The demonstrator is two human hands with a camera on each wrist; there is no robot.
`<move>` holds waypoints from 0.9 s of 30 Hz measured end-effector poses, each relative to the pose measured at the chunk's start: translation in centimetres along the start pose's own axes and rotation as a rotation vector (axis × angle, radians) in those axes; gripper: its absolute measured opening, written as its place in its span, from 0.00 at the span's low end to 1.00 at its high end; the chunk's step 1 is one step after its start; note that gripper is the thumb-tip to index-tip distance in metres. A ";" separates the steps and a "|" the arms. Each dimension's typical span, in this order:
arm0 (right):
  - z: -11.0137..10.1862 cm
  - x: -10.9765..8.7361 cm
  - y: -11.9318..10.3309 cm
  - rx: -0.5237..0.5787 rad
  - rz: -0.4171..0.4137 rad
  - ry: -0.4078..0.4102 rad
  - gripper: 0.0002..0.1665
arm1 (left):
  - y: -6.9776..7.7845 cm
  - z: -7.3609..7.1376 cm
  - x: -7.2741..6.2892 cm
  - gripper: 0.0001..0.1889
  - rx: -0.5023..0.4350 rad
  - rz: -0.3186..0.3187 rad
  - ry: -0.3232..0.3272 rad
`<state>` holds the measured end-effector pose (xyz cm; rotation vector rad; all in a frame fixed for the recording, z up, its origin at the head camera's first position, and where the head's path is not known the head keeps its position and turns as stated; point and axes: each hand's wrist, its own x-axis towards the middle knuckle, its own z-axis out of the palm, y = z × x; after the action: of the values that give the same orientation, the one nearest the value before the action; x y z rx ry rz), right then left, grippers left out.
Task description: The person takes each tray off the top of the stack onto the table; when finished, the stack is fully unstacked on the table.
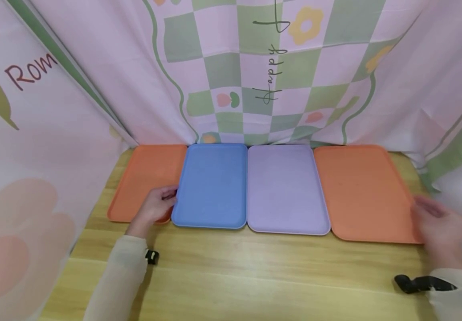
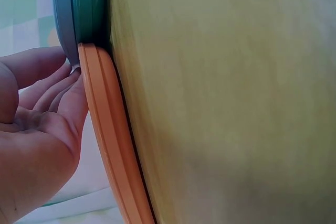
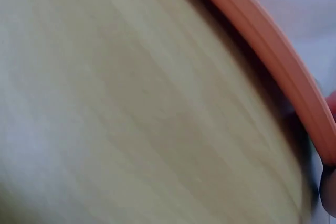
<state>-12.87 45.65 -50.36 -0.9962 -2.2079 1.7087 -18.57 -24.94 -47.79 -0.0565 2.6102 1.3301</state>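
Four trays are side by side in a row: an orange tray (image 1: pixel 150 169) at the left, a blue tray (image 1: pixel 212 187), a lilac tray (image 1: pixel 284 189) and a larger-looking orange tray (image 1: pixel 361 191) at the right. My left hand (image 1: pixel 156 206) pinches the blue tray's left edge, above the left orange tray. In the left wrist view a green tray (image 2: pixel 91 6) lies beneath the blue one. My right hand (image 1: pixel 442 229), blurred, grips the right orange tray's right edge. That tray's rim (image 3: pixel 262 35) shows a dark gap above the table in the right wrist view.
The trays lie on a wood-grain table (image 1: pixel 255 276), along its back. A patterned curtain (image 1: pixel 222 67) hangs right behind them, and more printed cloth (image 1: pixel 46 147) borders the left side. A black strap (image 1: pixel 423 284) is on the right wrist.
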 end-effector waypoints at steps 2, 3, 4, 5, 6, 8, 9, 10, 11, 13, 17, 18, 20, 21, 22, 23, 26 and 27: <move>0.4 0.1 0.0 -0.052 -0.005 0.037 0.24 | 0.0 0.0 0.0 0.25 -0.001 -0.008 0.001; 0.5 0.2 0.0 -0.076 -0.008 0.056 0.24 | 0.1 -0.1 -0.1 0.25 0.000 -0.008 0.001; 0.7 0.2 -0.1 -0.109 -0.022 0.073 0.23 | 0.1 -0.1 -0.1 0.25 0.006 -0.006 0.002; 0.9 0.3 -0.1 -0.124 -0.033 0.093 0.22 | 0.1 -0.1 -0.2 0.25 0.006 -0.004 0.003; 1.0 0.4 -0.1 -0.134 -0.038 0.105 0.22 | 0.1 -0.1 -0.2 0.25 0.005 -0.003 0.002; 1.2 0.5 -0.1 -0.125 -0.036 0.121 0.21 | 0.1 -0.1 -0.2 0.25 0.003 -0.002 0.003; 1.2 0.5 -0.1 -0.111 -0.028 0.126 0.21 | 0.1 -0.1 -0.2 0.25 0.001 -0.002 0.002; 1.3 0.5 -0.1 -0.095 -0.023 0.135 0.20 | 0.0 -0.2 -0.2 0.26 -0.002 -0.003 0.000; 1.4 0.5 -0.1 -0.071 -0.016 0.143 0.21 | 0.0 -0.2 -0.1 0.26 -0.009 -0.005 -0.001; 1.4 0.5 -0.1 -0.052 -0.005 0.148 0.21 | 0.0 -0.2 0.0 0.26 -0.010 -0.008 -0.002; 0.7 1.1 0.6 -0.022 -0.046 0.068 0.20 | -0.1 -0.3 0.0 0.26 -0.011 0.000 0.000; 0.3 1.2 0.7 -0.025 -0.056 0.032 0.20 | -0.1 -0.3 0.0 0.26 -0.012 0.000 0.000; -0.3 1.3 0.6 -0.023 -0.074 -0.038 0.21 | -0.1 -0.3 -0.1 0.26 -0.015 0.002 0.001; -0.5 1.3 0.5 -0.037 -0.085 -0.062 0.21 | 0.0 -0.3 -0.1 0.26 -0.014 0.003 0.002; -0.6 1.2 0.3 -0.043 -0.080 -0.078 0.22 | -0.1 -0.3 -0.1 0.26 -0.015 0.002 0.003; -0.7 1.0 -0.1 -0.062 -0.080 -0.082 0.23 | 0.0 -0.3 -0.1 0.26 -0.015 0.004 0.002; -0.7 0.6 -0.4 -0.067 -0.080 -0.082 0.24 | 0.0 -0.2 -0.1 0.25 -0.007 0.014 0.002; -0.7 0.5 -0.5 -0.054 -0.076 -0.081 0.24 | -0.1 -0.2 -0.1 0.25 -0.005 0.017 0.001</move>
<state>-13.09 46.49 -49.85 -0.8574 -2.3216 1.6936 -18.50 -25.16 -47.68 -0.0364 2.6141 1.3421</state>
